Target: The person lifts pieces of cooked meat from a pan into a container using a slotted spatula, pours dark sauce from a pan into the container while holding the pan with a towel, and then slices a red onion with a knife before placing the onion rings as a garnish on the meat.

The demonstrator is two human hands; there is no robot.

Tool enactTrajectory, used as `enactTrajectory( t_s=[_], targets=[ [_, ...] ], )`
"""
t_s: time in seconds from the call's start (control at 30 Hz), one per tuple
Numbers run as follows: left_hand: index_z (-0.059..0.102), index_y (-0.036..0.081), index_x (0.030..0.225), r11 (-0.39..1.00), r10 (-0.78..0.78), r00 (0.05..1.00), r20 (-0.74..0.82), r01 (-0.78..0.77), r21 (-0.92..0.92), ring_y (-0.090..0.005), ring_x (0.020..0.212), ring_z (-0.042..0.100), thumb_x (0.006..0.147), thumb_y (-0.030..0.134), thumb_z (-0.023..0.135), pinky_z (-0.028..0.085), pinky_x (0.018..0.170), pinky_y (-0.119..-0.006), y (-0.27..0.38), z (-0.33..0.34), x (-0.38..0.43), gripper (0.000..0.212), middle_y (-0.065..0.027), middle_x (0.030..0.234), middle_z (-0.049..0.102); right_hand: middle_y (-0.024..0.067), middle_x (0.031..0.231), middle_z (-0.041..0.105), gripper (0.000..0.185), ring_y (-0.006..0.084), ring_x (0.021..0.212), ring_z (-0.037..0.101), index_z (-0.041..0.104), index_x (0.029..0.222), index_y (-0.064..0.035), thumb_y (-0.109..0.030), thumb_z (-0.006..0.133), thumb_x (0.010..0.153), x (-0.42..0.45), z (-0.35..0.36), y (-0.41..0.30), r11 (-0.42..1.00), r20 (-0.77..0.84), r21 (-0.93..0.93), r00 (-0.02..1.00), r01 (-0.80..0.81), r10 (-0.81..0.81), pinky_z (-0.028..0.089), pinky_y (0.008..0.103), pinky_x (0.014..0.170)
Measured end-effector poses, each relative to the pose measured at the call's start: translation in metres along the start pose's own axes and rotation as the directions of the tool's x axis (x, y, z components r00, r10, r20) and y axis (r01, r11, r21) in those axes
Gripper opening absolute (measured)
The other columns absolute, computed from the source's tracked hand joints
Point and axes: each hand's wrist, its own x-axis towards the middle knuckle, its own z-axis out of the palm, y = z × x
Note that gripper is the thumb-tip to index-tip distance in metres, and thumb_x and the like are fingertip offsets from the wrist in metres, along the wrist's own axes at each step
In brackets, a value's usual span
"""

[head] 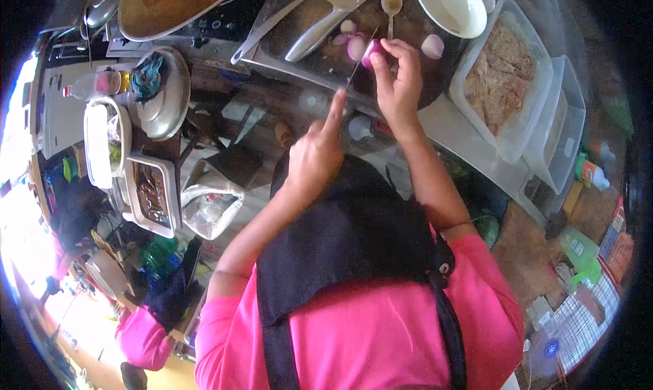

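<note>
My left hand (pixel 316 155) grips a knife (pixel 363 55), seen almost edge-on, with the index finger stretched along it; the handle is hidden under the hand. The thin blade meets a small red onion (pixel 374 53), pinched between thumb and fingers of my right hand (pixel 400 78). Both are over a dark cutting board (pixel 316 66). Left of the blade lie a peeled onion piece (pixel 356 48) and a smaller one (pixel 348 26). Another onion piece (pixel 432 46) sits to the right. A metal-handled cleaver (pixel 316 35) and a spoon (pixel 392 2) rest farther back on the board.
At right stand a white bowl (pixel 454 9), a clear tub of raw meat (pixel 500 78) and another clear tub (pixel 556 119). A large pan (pixel 173 7) is at upper left. A metal lid (pixel 166 101), a tray of dark food (pixel 150 186) and another person (pixel 145 339) are at left.
</note>
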Motion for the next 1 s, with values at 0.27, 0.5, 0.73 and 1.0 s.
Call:
enactTrajectory(
  t_s=[0.27,0.5,0.73,1.0],
  targets=[
    [0.026,0.028,0.152,1.000,0.023,0.999,-0.042,-0.024,-0.020,-0.0374,0.060,0.063,0.082,0.002,0.053,0.051,0.053,-0.049,-0.023,-0.022,-0.050,0.079,-0.0158,0.076,0.060,0.0141,0.103,0.061,0.023,0.0300,0.097,0.060,0.062,0.103,-0.0023,-0.017,0.070,0.087,-0.001,-0.001,0.004,1.000,-0.059,-0.005,0.998,0.022,-0.022,0.047,0.0379,0.086],
    [0.025,0.027,0.152,0.996,0.083,0.994,-0.069,-0.084,-0.013,-0.0392,0.060,0.062,0.082,0.001,0.052,0.051,0.053,-0.051,0.004,-0.034,-0.033,0.079,-0.0163,0.077,0.059,0.0134,0.101,0.062,0.020,0.0294,0.096,0.060,0.064,0.100,-0.0022,-0.014,0.071,0.086,-0.002,0.001,0.001,0.999,-0.070,0.028,0.997,-0.035,0.037,0.048,0.0376,0.085],
    [0.023,0.028,0.153,0.998,0.067,0.997,-0.040,-0.067,0.007,-0.0406,0.060,0.063,0.082,0.002,0.052,0.051,0.054,-0.052,0.006,-0.025,-0.024,0.080,-0.0188,0.077,0.059,0.0141,0.100,0.062,0.020,0.0304,0.098,0.060,0.065,0.100,-0.0025,-0.013,0.071,0.085,-0.001,0.001,0.000,1.000,-0.062,0.000,0.998,-0.021,0.021,0.048,0.0381,0.085],
    [0.023,0.023,0.152,0.995,0.093,0.989,-0.113,-0.088,0.049,-0.0398,0.059,0.063,0.080,0.002,0.053,0.052,0.052,-0.050,0.025,-0.010,0.009,0.082,-0.0193,0.076,0.060,0.0149,0.101,0.063,0.021,0.0312,0.097,0.061,0.064,0.101,-0.0029,-0.011,0.072,0.083,-0.001,0.000,0.003,1.000,-0.053,-0.012,0.999,-0.007,0.006,0.048,0.0378,0.084]
  ],
)
